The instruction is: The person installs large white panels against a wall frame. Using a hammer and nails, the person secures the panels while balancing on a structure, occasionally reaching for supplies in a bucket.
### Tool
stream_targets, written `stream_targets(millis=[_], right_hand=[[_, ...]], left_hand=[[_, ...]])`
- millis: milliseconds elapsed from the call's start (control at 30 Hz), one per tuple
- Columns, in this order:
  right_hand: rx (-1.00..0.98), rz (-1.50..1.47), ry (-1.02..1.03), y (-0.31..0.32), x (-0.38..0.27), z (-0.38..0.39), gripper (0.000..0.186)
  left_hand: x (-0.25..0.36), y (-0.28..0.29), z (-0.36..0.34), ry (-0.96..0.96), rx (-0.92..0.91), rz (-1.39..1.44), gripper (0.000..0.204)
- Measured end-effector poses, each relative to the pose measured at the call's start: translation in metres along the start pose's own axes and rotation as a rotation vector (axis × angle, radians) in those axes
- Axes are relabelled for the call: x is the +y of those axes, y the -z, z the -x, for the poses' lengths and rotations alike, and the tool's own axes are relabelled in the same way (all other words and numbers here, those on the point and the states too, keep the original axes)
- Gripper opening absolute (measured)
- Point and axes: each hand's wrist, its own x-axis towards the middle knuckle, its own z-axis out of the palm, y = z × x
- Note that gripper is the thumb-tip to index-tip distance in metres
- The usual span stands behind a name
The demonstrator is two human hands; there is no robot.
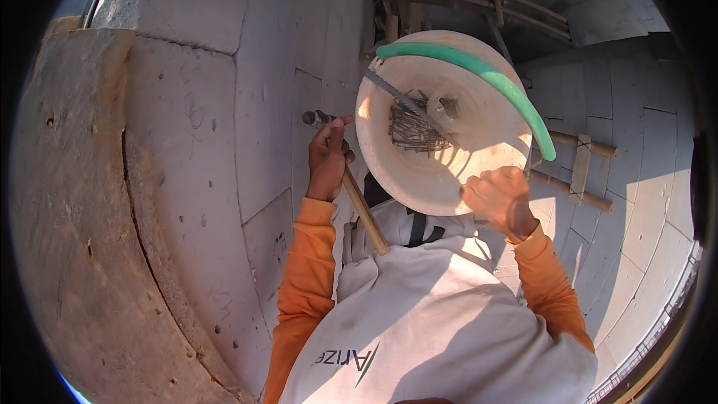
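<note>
Hammer (366, 213) in left hand (327, 161), fingers closed round handle near head, right hand (497, 196) curled at bucket (380, 158) rim, hold unclear, nails (411, 135) loose inside, nothing visibly finished, so work looks left.

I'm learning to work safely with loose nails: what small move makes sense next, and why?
Probably best to steady the bowl level with the right hand before reaching inside: loose nails lie in it, that hand is at its rim, and the left hand is taken up by a hammer.
</note>
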Motion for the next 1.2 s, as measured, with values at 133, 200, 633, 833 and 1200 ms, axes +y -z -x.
stream_targets(millis=[133, 200, 633, 833, 1200], right_hand=[[-0.029, -0.002, 0.054, 0.0, 0.012, 0.0, 0.019], [-0.034, 0.034, 0.056, -0.003, 0.016, 0.0, 0.019], [-0.025, 0.0, 0.081, -0.016, 0.02, -0.009, 0.024], [-0.244, -0.256, -0.042, 0.012, 0.021, -0.032, 0.03], [-0.614, -0.464, -0.391, -0.055, 0.023, -0.056, 0.034]], left_hand=[[0.015, -0.008, 0.023, 0.04, 0.027, 0.044, 0.058], [0.027, -0.013, 0.037, -0.028, -0.055, 0.064, 0.063], [0.061, -0.061, 0.049, 0.013, 0.074, -0.253, 0.032], [0.05, -0.066, 0.044, -0.044, 0.063, -0.134, 0.028], [0.026, -0.067, 0.05, -0.089, 0.072, -0.314, 0.024]])
